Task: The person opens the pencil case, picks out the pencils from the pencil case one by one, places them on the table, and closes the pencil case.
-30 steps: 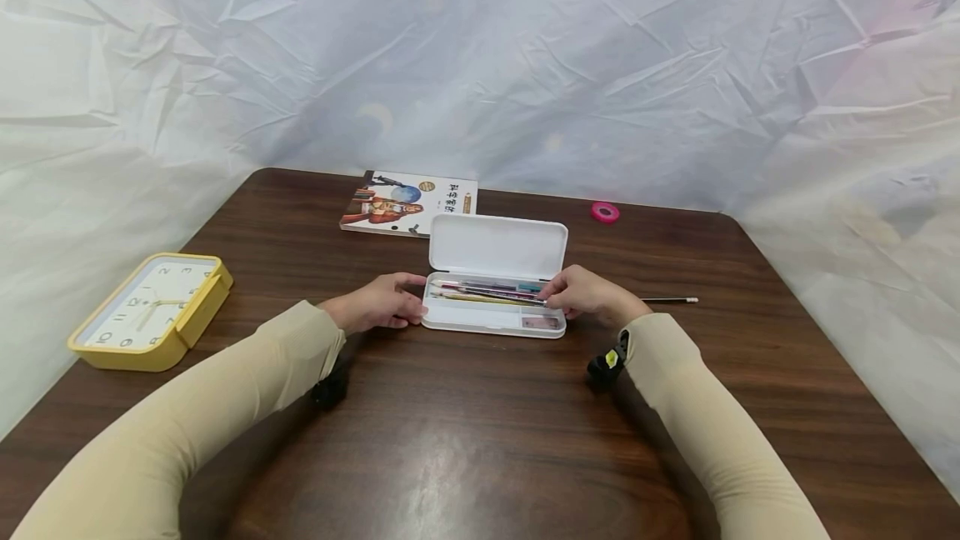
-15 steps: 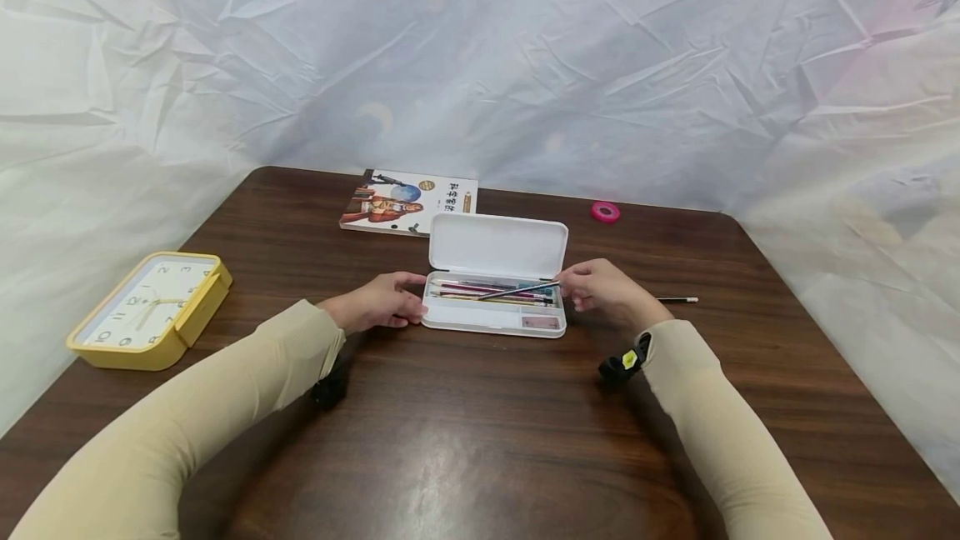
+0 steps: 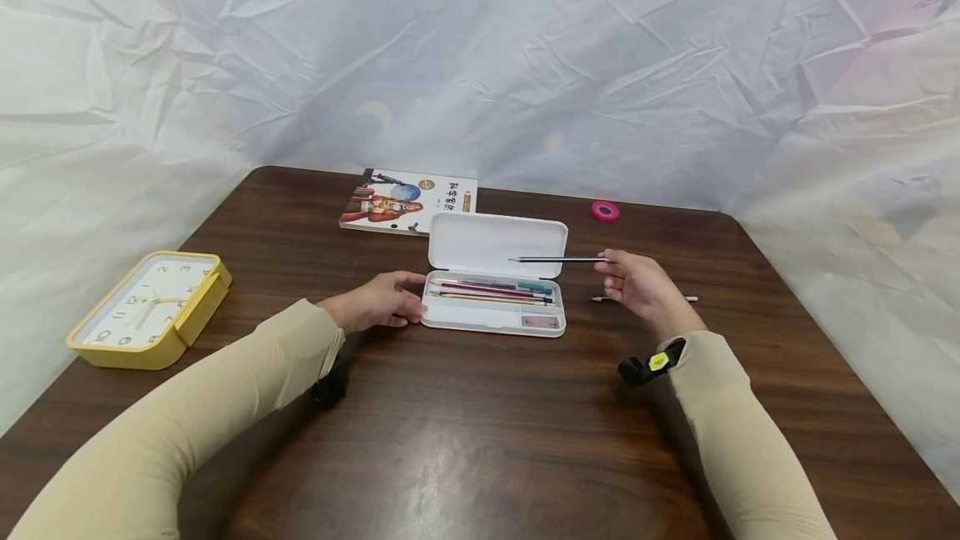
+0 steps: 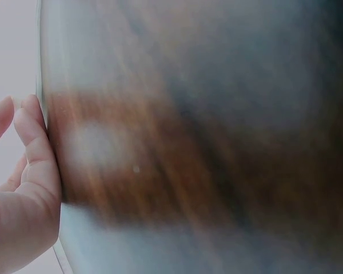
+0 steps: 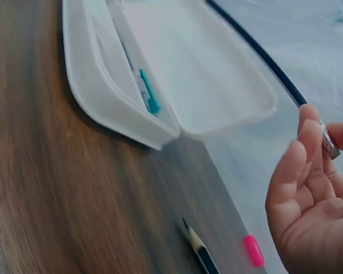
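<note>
My right hand (image 3: pixel 637 286) pinches a dark pencil (image 3: pixel 558 259) by its end, holding it roughly level in front of the raised lid. The right wrist view shows thumb and fingertips on that pencil (image 5: pixel 263 54). A white pencil case (image 3: pixel 465 320) lies unfolded mid-table, with several pencils (image 3: pixel 491 293), a teal item (image 3: pixel 534 287) and a small pinkish block (image 3: pixel 540 322) inside. At the case's left end rests my left hand (image 3: pixel 375 302), its relaxed fingers touching the edge. Under my right hand, another dark pencil (image 5: pixel 204 257) lies on the table, partly hidden in the head view.
A yellow-framed clock (image 3: pixel 153 307) lies on the left of the brown wooden table (image 3: pixel 442 432). Behind the case is an illustrated book (image 3: pixel 405 202). A pink ring-shaped roll (image 3: pixel 605 211) sits at the back right. Pale cloth (image 3: pixel 525 65) hangs around the table.
My right hand has lifted the dark pencil out of the case and moved right and up with it. The pencil on the table shows more now. My left hand has stayed put.
</note>
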`<control>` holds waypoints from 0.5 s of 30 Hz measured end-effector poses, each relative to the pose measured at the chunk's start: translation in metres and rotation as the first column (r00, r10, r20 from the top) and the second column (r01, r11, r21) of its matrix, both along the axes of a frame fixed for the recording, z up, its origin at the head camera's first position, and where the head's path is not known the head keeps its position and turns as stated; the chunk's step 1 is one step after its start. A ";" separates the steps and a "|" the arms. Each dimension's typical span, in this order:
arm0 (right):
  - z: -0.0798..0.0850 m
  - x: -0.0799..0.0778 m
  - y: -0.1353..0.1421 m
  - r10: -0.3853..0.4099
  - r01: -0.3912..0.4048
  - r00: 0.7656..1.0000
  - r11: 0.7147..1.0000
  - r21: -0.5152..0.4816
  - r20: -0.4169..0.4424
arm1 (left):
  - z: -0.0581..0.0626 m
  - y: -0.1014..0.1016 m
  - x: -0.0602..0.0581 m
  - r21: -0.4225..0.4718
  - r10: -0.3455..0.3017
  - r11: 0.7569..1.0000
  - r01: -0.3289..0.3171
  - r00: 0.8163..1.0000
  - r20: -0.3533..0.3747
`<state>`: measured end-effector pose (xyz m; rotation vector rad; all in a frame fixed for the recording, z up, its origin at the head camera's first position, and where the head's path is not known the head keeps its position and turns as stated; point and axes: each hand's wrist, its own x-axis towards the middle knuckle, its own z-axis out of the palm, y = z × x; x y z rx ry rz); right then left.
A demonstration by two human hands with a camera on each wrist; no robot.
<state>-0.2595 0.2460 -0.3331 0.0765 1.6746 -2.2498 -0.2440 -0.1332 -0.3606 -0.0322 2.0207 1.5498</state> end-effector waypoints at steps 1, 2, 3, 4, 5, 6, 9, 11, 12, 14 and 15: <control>0.001 0.001 0.003 -0.008 0.008 1.000 1.000 -0.003 0.001 | 0.000 0.000 0.000 0.001 0.000 1.000 0.000 1.000 0.000; 0.002 0.001 0.006 -0.015 0.015 1.000 1.000 -0.005 0.002 | 0.000 0.001 0.000 0.002 0.004 1.000 -0.004 1.000 0.002; 0.002 0.002 0.010 -0.021 0.021 1.000 1.000 -0.007 0.003 | 0.000 0.001 0.000 0.002 0.002 1.000 -0.002 1.000 0.002; 0.003 0.003 0.013 -0.026 0.026 1.000 1.000 -0.009 0.004 | 0.000 0.001 -0.001 0.000 0.003 1.000 -0.003 1.000 0.004; 0.004 0.004 0.016 -0.031 0.031 1.000 0.999 -0.009 0.003 | -0.001 0.001 -0.001 -0.002 0.005 1.000 -0.005 1.000 0.005; 0.005 0.005 0.019 -0.034 0.034 0.999 0.999 -0.014 0.002 | 0.000 0.001 -0.001 -0.003 0.007 1.000 -0.006 1.000 0.007; 0.007 0.009 0.027 -0.044 0.044 0.999 0.999 -0.030 -0.003 | 0.000 0.000 -0.002 -0.010 0.005 1.000 -0.005 1.000 0.003; 0.009 0.011 0.032 -0.050 0.050 0.999 0.998 -0.035 -0.006 | 0.000 0.000 -0.002 -0.008 0.001 1.000 -0.001 1.000 0.002; 0.009 0.012 0.034 -0.052 0.052 0.999 0.998 -0.039 -0.007 | 0.000 0.000 -0.001 -0.007 -0.001 1.000 0.001 1.000 0.001; 0.010 0.013 0.039 -0.060 0.059 0.998 0.998 -0.038 -0.008 | 0.001 0.000 -0.001 -0.003 0.000 1.000 0.000 1.000 0.003; 0.011 0.014 0.042 -0.063 0.062 0.998 0.997 -0.039 -0.009 | 0.001 0.000 0.000 0.000 -0.002 1.000 0.002 1.000 0.004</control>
